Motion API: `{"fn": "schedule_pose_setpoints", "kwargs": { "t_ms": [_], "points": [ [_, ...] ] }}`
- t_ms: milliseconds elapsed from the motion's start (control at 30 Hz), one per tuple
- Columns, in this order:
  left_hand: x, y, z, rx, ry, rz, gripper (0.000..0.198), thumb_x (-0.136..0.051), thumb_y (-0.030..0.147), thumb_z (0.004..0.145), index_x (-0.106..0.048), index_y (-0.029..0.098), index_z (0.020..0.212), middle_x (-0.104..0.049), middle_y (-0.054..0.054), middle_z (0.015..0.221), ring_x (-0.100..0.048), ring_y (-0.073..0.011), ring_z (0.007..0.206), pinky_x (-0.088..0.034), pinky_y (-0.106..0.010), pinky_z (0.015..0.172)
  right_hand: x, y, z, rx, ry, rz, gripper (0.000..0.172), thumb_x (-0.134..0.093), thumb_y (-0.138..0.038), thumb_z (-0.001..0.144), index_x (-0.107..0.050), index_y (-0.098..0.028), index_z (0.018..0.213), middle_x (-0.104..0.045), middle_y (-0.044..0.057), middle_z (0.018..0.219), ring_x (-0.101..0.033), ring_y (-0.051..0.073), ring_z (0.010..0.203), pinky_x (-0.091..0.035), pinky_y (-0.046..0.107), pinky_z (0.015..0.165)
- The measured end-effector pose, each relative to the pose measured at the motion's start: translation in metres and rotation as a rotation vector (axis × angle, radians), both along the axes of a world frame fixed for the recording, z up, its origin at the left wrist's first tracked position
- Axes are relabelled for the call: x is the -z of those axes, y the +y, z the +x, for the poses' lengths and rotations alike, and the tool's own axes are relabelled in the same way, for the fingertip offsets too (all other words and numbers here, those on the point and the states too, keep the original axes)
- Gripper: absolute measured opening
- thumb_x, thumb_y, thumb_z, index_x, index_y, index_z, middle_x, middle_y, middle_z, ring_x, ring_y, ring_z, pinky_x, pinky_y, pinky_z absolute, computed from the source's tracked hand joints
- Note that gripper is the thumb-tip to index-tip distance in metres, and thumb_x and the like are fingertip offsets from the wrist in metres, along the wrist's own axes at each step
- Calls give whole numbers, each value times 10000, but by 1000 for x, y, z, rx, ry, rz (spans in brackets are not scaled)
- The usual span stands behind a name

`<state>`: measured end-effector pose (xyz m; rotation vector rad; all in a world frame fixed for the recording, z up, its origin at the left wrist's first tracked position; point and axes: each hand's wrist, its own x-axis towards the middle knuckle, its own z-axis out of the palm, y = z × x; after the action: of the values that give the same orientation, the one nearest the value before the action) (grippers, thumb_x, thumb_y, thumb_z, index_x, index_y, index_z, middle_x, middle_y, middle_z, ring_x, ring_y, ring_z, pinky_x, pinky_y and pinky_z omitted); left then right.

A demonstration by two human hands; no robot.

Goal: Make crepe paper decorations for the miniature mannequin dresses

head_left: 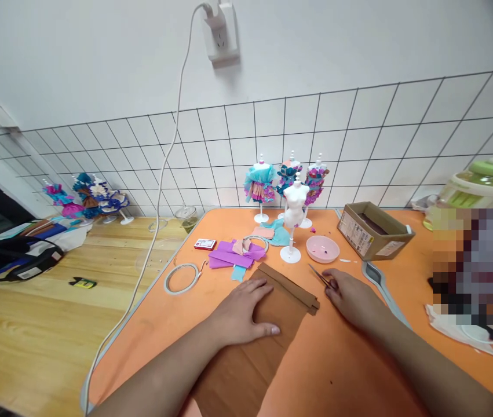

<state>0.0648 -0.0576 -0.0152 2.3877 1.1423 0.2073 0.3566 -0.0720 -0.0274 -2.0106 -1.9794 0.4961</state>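
Left hand [244, 313] is flat, palm down, fingers spread, pressing on a brown sheet [289, 307]. It isn't gripping anything, just holding the sheet down. The sheet lies on the orange table [316, 359] right in front of the person, running from the near edge up to a folded strip at its far end.

Right hand [350, 298] rests on the table just right of that folded end, with its fingertips at a thin metal tool [319, 277]. It could be tweezers or small scissors, too small to say. I honestly can't tell whether the fingers are pinching it or only touching it.

Just beyond the tool sits a pink dish [322, 249] with a few tiny bits in it, and a bare white bust [295, 214] on a stand is beside that. Right of the dish is an open box [374, 230]. Purple and teal scraps [233, 255] lie left of the bust, with a tape ring [182, 278] nearer the table's left edge.

Three dressed busts [260, 185] stand at the back against the tiled wall. A white cable [180, 87] hangs from a wall plug [221, 32] down past the table's left side.
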Motion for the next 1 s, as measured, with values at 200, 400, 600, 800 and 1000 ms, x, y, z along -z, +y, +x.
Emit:
{"fn": "schedule_pose_setpoints", "kwargs": {
  "t_ms": [200,400,600,800,1000],
  "points": [
    [3,6,-1,56,90,-47,1058,-592,774,639,-278,217,1482,-155,-137,1571,-143,-347,1441,-68,-554,1161,-25,-14,5,-319,694,-715,320,-595,-509,809,-559,-197,868,-637,14,801,-574,101,478,-428,194,399],
    [4,11,-4,80,88,-59,1055,-609,751,645,-258,223,1488,-135,-135,1574,-124,-345,1444,-66,-545,1162,-25,-17,-5,-582,712,-1170,438,-620,-569,789,-638,-138,871,-707,66,773,-593,85,417,-455,158,390],
    [11,7,-2,105,112,-26,1132,-628,773,591,-206,249,1501,-47,-152,1577,-36,-353,1450,32,-581,1141,-9,-12,-6,-536,765,-1163,480,-543,-572,840,-693,-117,849,-724,99,774,-593,83,408,-462,152,381],
    [13,8,-2,112,122,-24,1166,-643,784,558,-205,257,1501,-36,-158,1579,-29,-365,1448,20,-582,1143,-7,-9,-17,-548,800,-1111,433,-521,-517,865,-693,-122,821,-711,75,700,-525,61,348,-410,131,332],
    [11,9,-1,112,112,-37,1173,-647,787,550,-219,245,1499,-47,-170,1577,-40,-376,1445,-2,-578,1146,-7,-7,-18,-499,798,-1053,416,-538,-518,853,-663,-128,785,-682,41,634,-445,39,323,-363,116,316]
  ]
}}
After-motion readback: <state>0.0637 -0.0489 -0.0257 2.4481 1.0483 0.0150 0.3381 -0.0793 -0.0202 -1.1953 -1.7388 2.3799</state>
